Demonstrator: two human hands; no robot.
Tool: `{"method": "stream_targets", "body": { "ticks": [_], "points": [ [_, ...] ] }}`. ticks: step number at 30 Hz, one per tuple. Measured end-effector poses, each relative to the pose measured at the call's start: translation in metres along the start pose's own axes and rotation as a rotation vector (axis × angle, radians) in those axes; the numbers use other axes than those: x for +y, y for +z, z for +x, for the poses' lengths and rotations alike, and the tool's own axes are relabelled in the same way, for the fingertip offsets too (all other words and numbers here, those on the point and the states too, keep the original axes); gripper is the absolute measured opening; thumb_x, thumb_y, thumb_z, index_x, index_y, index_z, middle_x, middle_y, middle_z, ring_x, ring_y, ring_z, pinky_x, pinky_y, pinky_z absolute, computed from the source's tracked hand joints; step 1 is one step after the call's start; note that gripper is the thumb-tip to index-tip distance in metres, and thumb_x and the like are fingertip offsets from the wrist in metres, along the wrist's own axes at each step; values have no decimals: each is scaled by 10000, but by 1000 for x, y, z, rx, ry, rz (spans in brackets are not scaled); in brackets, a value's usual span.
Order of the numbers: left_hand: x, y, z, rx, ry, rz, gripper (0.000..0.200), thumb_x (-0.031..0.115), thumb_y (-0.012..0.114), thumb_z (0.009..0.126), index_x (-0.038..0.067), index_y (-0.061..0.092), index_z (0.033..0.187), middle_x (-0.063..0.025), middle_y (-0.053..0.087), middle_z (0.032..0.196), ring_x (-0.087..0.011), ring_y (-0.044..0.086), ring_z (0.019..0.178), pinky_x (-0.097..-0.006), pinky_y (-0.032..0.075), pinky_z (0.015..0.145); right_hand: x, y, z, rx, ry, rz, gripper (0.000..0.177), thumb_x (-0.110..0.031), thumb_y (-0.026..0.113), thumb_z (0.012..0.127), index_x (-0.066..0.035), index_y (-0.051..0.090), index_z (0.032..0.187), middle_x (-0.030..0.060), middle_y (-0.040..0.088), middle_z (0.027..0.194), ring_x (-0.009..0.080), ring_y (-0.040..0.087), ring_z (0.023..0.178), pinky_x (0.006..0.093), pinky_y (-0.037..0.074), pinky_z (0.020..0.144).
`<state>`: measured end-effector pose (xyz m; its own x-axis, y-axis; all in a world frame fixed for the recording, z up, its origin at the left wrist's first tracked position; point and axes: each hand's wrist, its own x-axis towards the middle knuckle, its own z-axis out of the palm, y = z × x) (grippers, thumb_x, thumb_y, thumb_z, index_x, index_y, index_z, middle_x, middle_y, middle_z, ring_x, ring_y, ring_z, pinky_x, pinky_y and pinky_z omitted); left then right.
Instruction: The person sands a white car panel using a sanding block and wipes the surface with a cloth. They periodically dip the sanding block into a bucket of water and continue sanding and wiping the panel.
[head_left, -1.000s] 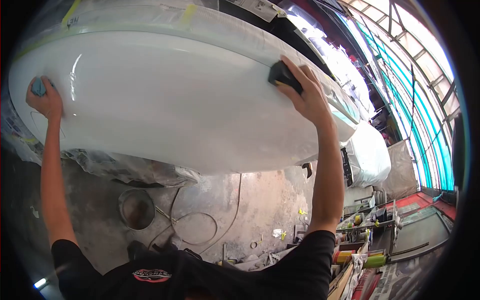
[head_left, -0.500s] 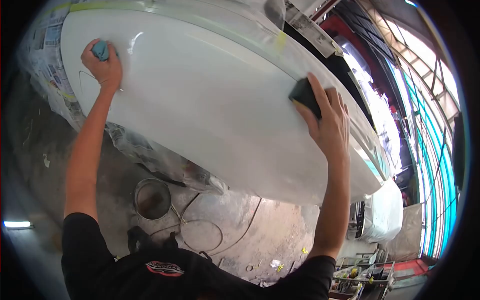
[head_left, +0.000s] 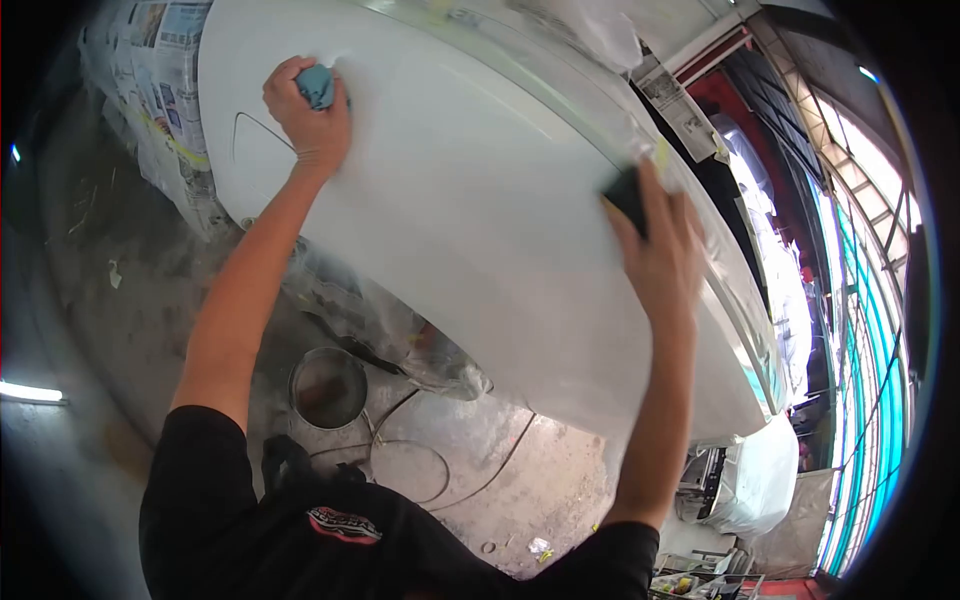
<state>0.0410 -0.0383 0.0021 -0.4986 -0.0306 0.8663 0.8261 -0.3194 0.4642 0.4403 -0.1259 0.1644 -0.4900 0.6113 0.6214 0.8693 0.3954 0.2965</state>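
Observation:
A large pale car body panel with a smooth, glossy surface spans the view, a flap outline at its left end. On its upper left part my left hand is closed around a crumpled teal cloth, which bulges out between thumb and fingers. Near the panel's far edge, my right hand, blurred by motion, grips a dark sanding block against the surface. The block's underside is hidden.
Newspaper and clear plastic sheeting mask the panel's surroundings. On the floor below stand a metal bucket and a looped hose. A plastic-wrapped part sits at right, near a cluttered rack.
The whole view has shifted, with the panel moving rightward in it. My right hand has slid along the panel's far edge toward the yellow tape. My left hand stays near the flap, holding the cloth.

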Motion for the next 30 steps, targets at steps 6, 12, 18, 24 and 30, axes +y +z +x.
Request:
{"method": "stream_targets", "body": {
  "ticks": [6,12,18,24,30],
  "points": [
    [3,0,3,3,11,-28,407,52,756,872,36,537,1216,-174,556,1276,-356,488,1210,-462,398,1031,-77,22,57,-68,-14,-27,719,-411,750,910,-253,462,1550,153,608,1276,341,613,1174,515,504,944],
    [10,-5,1,-30,-55,-19,428,26,769,848,46,538,1208,-180,573,1266,-366,494,1213,-477,395,1036,-150,62,132,174,-256,90,651,-443,751,892,-168,512,1431,126,639,1139,321,638,1092,524,511,870],
    [-2,1,-2,-17,-55,-82,505,90,788,809,97,537,1247,-156,541,1338,-359,477,1252,-504,332,1058,-20,11,22,72,-117,-32,680,-406,795,868,-214,574,1482,120,615,1038,320,642,959,463,516,810],
    [6,-1,-1,-12,-33,-34,430,46,765,846,49,552,1219,-164,574,1238,-356,508,1188,-483,394,1031,-134,60,110,155,-154,70,634,-385,759,884,-174,554,1445,145,619,1216,337,656,1036,522,527,871],
    [-11,3,-6,-36,-35,-14,399,98,766,898,20,574,1239,-149,535,1246,-321,518,1162,-431,410,1029,-154,79,123,268,-57,45,679,-408,811,817,-161,577,1404,120,648,1088,309,648,1029,517,515,828]
  ]
}}
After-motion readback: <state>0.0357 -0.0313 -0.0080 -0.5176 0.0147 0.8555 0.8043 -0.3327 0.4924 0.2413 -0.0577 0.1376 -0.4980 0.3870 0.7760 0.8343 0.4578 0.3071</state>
